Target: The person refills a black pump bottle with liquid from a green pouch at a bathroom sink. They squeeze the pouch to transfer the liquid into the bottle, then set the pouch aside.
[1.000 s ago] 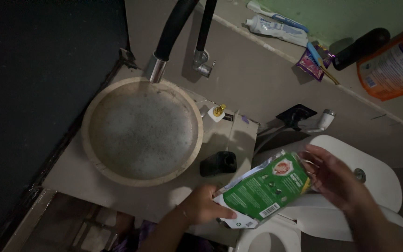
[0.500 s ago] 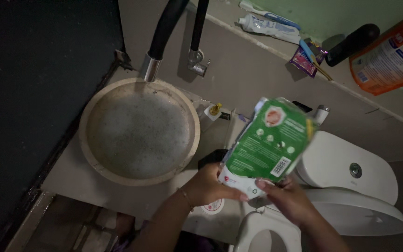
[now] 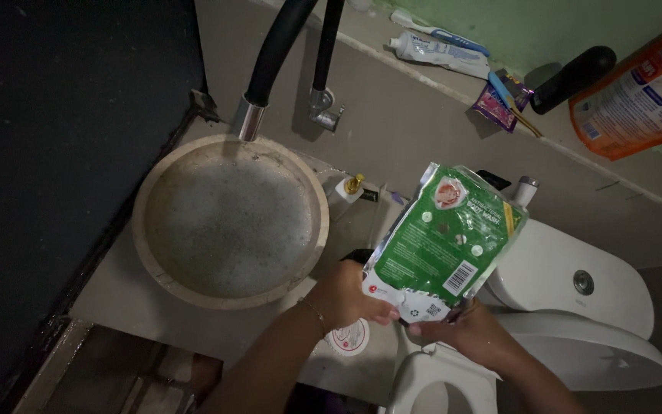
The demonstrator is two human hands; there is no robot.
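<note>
A person is standing over a cramped, dimly lit bathroom counter (image 3: pixel 216 322), a pale slab butting against a dark wall on the left and a grey wall behind. A round beige basin (image 3: pixel 231 221) is sitting on it, filled with foamy water, under a black spout with a chrome tip (image 3: pixel 250 116). A white toilet tank (image 3: pixel 568 280) and its seat are showing at lower right, the bowl cut off by the bottom edge.

Both hands are gripping the bottom edge of a green and silver refill pouch (image 3: pixel 446 238), which is standing upright above the gap between counter and toilet. The left hand (image 3: pixel 346 295) is pinching its lower left corner, fingers closed on the white strip; the right hand (image 3: pixel 461 333) is clamping the lower right corner from beneath, its fingertips partly hidden behind the pouch. A small dark object is peeking out just behind the left hand, too hidden to identify.

On the ledge along the green wall, a white toothpaste tube (image 3: pixel 438 50) is lying beside a purple sachet (image 3: pixel 498 103), a black cylinder (image 3: pixel 572 78) and a large orange pouch (image 3: pixel 641 92) cut off at the right edge. A round white and red sticker (image 3: pixel 349 338) is showing on the counter front.
</note>
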